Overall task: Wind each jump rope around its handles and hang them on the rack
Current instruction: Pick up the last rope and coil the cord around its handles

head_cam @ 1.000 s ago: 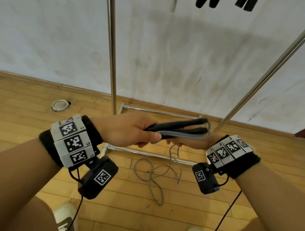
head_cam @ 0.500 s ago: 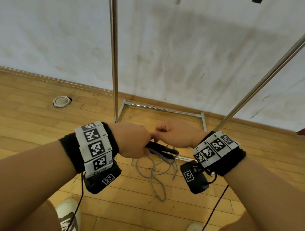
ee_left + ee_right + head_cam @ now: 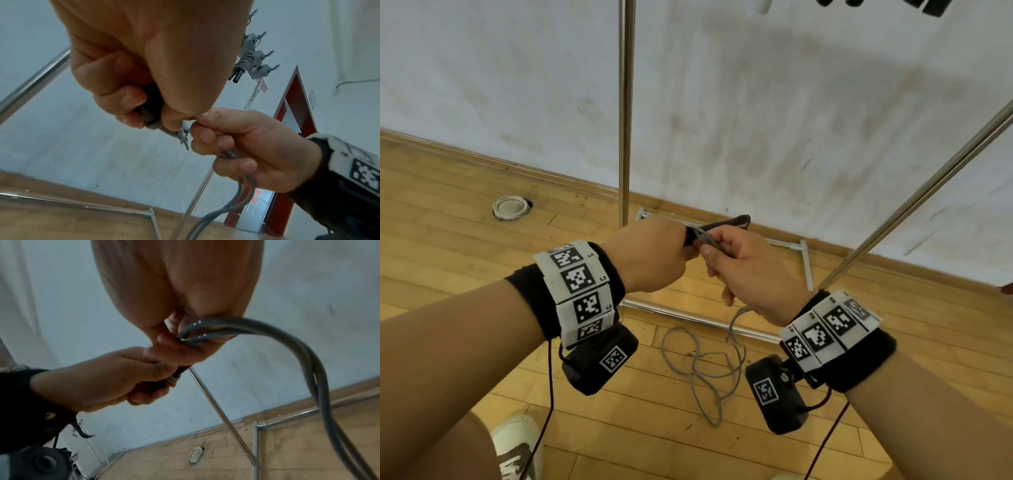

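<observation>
My left hand [image 3: 654, 255] grips the black jump rope handles [image 3: 726, 224], which stick out to the right past my fist; their grey collars [image 3: 153, 123] show below my fingers. Right beside it, my right hand [image 3: 743, 263] pinches the doubled grey rope [image 3: 287, 344] close to the handles. From that hand the rope [image 3: 702, 359] hangs down and lies in loose loops on the wood floor. A wound jump rope [image 3: 243, 60] hangs on a grey hook of the rack high up.
The rack's chrome upright [image 3: 625, 113] stands just behind my hands, a slanted pole [image 3: 921, 202] to the right, and its base frame [image 3: 688, 317] lies on the floor. A round floor fitting [image 3: 511, 207] sits at the left. My shoe [image 3: 517, 445] is below.
My hands have risen and the handles now point up and right behind my right hand. My right hand has moved over the top and now pinches the rope near my left fist.
</observation>
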The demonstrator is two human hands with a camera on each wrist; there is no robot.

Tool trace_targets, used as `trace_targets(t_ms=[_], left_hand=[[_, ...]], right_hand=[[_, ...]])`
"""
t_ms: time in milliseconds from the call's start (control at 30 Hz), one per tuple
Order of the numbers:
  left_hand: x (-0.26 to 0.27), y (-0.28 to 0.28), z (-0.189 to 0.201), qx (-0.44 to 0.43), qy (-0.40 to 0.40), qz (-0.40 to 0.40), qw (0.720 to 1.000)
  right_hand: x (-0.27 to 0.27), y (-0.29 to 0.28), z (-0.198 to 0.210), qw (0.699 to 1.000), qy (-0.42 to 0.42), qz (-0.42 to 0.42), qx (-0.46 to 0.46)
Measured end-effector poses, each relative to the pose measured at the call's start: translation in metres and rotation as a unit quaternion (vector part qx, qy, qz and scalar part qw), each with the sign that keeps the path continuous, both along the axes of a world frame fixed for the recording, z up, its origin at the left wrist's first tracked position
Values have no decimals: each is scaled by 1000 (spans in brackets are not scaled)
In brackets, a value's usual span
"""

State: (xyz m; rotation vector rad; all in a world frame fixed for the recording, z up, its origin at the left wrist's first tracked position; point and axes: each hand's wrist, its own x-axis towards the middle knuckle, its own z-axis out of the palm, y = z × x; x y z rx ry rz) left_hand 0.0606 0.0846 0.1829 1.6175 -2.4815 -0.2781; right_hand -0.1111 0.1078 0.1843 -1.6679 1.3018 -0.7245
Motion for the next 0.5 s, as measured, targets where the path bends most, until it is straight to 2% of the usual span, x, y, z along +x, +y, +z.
trace_targets(t_ms=[67,200,367,500], left_hand=[[0,1,1,-10,17,4,1000],[-7,6,2,-34,18,6,999],[-11,8,5,-18,32,-1,999],[-6,5,15,10,94,-19,995]], right_hand=[[-1,0,0,999,13,-10,-30],[-8,-3,8,997,-42,-58,33],[-15,-4,6,994,-62,-29,85],[-23,-1,7,987,-122,35,96]])
